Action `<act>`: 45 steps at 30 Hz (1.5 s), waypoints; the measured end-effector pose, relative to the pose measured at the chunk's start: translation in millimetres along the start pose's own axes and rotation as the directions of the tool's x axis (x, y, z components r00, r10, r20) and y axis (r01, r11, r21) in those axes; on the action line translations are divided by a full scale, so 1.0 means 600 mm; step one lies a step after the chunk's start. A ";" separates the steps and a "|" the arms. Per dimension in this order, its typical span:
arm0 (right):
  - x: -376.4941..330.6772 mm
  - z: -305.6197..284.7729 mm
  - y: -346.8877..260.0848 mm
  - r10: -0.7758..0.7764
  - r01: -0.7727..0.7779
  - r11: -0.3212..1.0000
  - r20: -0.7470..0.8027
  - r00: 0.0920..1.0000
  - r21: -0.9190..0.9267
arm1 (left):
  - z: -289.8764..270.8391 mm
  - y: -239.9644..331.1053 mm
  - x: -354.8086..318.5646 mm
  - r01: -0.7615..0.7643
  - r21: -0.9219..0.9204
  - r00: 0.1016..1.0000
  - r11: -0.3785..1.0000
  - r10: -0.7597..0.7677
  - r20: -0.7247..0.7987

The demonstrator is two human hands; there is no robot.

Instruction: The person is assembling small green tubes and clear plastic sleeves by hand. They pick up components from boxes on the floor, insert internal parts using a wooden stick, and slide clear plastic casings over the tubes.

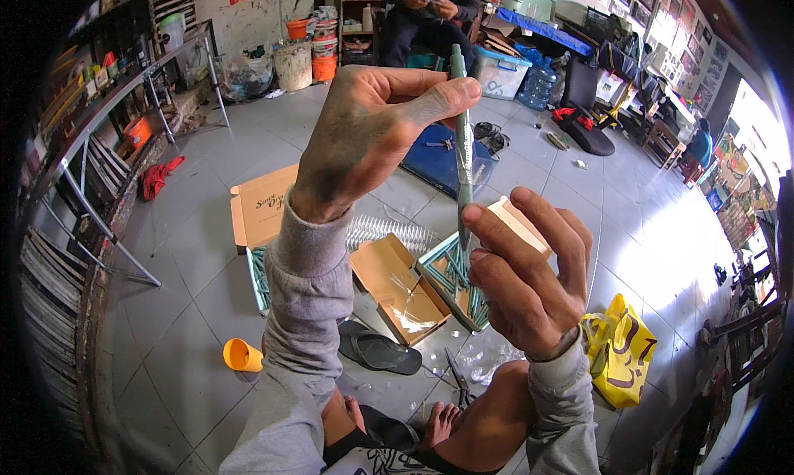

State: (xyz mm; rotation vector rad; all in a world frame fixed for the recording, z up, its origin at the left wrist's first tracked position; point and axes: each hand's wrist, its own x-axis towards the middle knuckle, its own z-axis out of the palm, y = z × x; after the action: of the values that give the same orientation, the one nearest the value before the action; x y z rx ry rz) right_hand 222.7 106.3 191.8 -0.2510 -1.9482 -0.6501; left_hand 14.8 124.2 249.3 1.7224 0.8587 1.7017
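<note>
Across the grey tiled floor (pixel 207 309), light pours in from the right, and what a spread of things! Biggest at left, a metal-legged table (pixel 124 103) runs along the wall; at the back, a co-worker (pixel 430 28) sits with both hands together at chest height. Over to the right stands a black chair (pixel 583 86), then a clear tub (pixel 500 74) with a blue water jug (pixel 538 86) just beside it. Nearer in, a blue pad (pixel 432 173) lies flat, and a yellow bag (pixel 616 359) slumps by the right forearm.

Now the boxes, all open: left box (pixel 252 218) and right box (pixel 437 286) both loaded with green pens, and between them the middle box (pixel 380 268), clear film inside. A black sandal (pixel 380 348) sits in front.

Up to the hands! The left hand (pixel 372 119) has thumb and fingers closed in a pinch near the pen's top. The right hand (pixel 529 276) is half-curled, fingertips at the lower end; whether they grip, I cannot tell. Below, an orange cup (pixel 238 356) lies tipped, scissors (pixel 456 369) near the feet. And smallest, centre stage: the green pen (pixel 464 144), almost upright, high above the boxes.
</note>
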 end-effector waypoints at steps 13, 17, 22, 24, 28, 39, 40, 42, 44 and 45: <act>0.000 -0.007 -0.011 0.015 -0.016 1.000 0.056 0.998 0.010 | -0.005 0.000 -0.002 -0.019 0.016 1.000 1.000 0.019 -0.014; -0.003 -0.010 -0.009 0.005 -0.006 1.000 0.069 0.998 0.021 | -0.008 0.004 -0.001 0.030 0.054 1.000 0.998 -0.030 -0.002; -0.007 -0.009 -0.009 0.001 -0.003 1.000 0.067 0.998 0.028 | -0.012 0.005 -0.002 0.056 0.088 0.998 0.995 -0.057 0.019; -0.007 -0.009 -0.008 -0.003 0.001 1.000 0.070 0.998 0.027 | -0.012 0.004 -0.001 0.057 0.074 0.998 0.996 -0.058 0.021; -0.006 -0.007 -0.012 -0.001 -0.001 0.999 0.053 0.999 0.041 | -0.007 0.002 -0.003 0.010 0.014 1.000 1.000 -0.010 -0.010; -0.010 -0.013 -0.018 -0.022 0.016 0.998 0.099 0.995 0.062 | -0.019 0.004 -0.002 0.021 0.109 1.000 0.994 -0.020 -0.009; -0.009 -0.016 -0.019 -0.020 0.013 0.998 0.111 0.994 0.060 | -0.018 0.004 -0.002 0.021 0.107 1.000 0.994 -0.020 -0.009; -0.009 -0.019 -0.020 -0.018 0.010 0.998 0.121 0.992 0.061 | -0.017 0.007 -0.003 0.020 0.110 1.000 0.994 -0.019 -0.011; -0.010 -0.019 -0.020 -0.020 0.012 0.998 0.124 0.992 0.063 | -0.018 0.008 -0.004 0.001 0.098 1.000 0.995 0.000 -0.008; -0.010 -0.018 -0.021 -0.022 0.014 0.998 0.122 0.992 0.068 | -0.019 0.009 -0.004 -0.009 0.092 1.000 0.996 0.009 -0.007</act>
State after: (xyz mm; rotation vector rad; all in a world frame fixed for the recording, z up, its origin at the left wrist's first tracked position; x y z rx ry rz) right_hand 228.3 90.9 185.8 -0.2367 -2.0879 -0.5922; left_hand 3.8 118.7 252.3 1.7837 0.9472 1.6991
